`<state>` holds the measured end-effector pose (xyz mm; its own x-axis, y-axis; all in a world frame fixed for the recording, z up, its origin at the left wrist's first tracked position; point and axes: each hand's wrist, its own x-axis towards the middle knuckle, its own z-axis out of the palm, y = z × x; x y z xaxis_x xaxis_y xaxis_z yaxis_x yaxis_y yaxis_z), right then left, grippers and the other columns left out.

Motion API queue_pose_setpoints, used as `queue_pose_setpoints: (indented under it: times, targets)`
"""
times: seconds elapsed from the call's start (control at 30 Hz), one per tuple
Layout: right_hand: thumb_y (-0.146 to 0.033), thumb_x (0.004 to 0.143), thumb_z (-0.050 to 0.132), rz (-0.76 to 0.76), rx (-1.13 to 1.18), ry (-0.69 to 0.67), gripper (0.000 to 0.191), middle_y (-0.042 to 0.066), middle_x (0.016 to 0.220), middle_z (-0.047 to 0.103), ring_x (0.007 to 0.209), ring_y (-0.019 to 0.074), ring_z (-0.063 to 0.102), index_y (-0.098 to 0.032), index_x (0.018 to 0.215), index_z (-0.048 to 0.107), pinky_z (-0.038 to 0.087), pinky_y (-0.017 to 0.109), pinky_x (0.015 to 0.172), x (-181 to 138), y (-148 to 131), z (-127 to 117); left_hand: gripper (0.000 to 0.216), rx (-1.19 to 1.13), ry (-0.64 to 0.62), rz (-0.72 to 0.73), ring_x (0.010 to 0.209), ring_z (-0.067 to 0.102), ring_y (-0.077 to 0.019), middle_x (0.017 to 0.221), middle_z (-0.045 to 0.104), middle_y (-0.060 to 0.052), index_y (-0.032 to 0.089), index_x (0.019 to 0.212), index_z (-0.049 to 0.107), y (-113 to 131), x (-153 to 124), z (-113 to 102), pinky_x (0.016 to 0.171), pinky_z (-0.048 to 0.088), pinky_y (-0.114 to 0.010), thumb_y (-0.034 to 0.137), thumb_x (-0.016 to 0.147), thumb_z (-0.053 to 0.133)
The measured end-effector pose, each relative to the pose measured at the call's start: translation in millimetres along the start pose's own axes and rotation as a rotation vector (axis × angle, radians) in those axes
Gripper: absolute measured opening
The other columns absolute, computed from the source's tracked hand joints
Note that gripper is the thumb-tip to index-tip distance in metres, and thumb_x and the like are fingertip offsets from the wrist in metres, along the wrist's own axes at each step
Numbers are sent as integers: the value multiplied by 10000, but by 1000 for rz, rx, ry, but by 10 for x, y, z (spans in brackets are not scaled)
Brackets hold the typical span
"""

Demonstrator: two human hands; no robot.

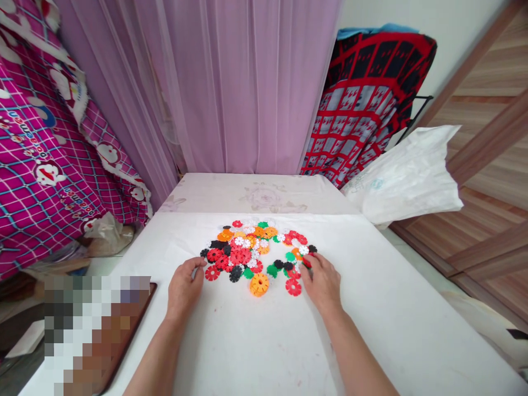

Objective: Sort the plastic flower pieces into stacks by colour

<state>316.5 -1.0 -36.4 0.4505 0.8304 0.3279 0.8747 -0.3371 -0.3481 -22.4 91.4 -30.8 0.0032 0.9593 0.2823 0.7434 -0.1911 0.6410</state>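
Observation:
A pile of flat plastic snowflake discs [251, 247] in red, orange, black, green and white lies on the white table [247, 341]. My left hand [185, 289] rests at the pile's left edge, fingers curled, thumb and forefinger close together beside a red disc [212, 273]; whether it holds anything I cannot make out. My right hand [322, 283] lies at the pile's right edge with fingertips pinched on a red disc [307, 263]. An orange stacked piece [259, 284] and a red disc [293, 287] lie between the hands.
Pink curtains [231, 82] hang behind the table. A magenta patterned quilt [45, 148] is piled on the left, a red and black blanket [367, 104] and a white sack [408, 176] on the right. A dark tray [132, 324] sits at the table's left edge.

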Motion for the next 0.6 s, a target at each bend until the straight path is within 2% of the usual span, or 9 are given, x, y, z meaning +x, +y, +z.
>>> queue_pose_setpoints:
  times: [0.13,0.3,0.37,0.43,0.5,0.6]
  targets:
    - [-303,897,496,-114,75,-8,261,114,1229,594,1110,275,540,-214,1030,703,435,439,952,-118,-179,107,258,9,8,1,970,662,-227,1029,740,-31,261,892,675,-23,8,14,876,511,-366,301,776,447]
    - [-295,920,470,-341,335,-33,272,106,1193,620,1118,246,559,-230,1038,707,448,411,1005,-36,-387,167,274,7,1,4,960,666,-223,1023,744,-31,258,891,678,-38,24,18,879,507,-362,317,777,436]
    - [-287,948,412,-371,425,-47,308,91,1166,641,1103,220,577,-235,1048,699,460,377,999,5,-400,160,275,6,1,6,969,666,-228,1031,743,-34,260,891,674,-45,27,15,893,506,-370,333,780,433]
    - [-263,957,372,-333,432,-34,336,78,1118,664,1071,200,595,-236,1033,698,469,343,978,33,-347,134,278,5,-1,5,979,666,-235,1036,742,-40,260,896,670,-54,30,13,904,506,-383,348,782,432]
    - [-232,939,387,-245,344,-16,326,70,1081,674,1044,199,602,-235,1008,706,471,329,953,64,-245,94,282,2,-5,8,987,667,-240,1040,741,-46,257,901,667,-62,31,14,908,509,-390,356,783,431]
    - [-223,904,459,-111,143,-92,282,61,1082,667,1030,209,602,-247,1021,715,477,320,891,172,-104,17,281,0,-8,12,995,668,-243,1043,739,-46,257,900,667,-66,34,19,913,512,-397,351,783,429]
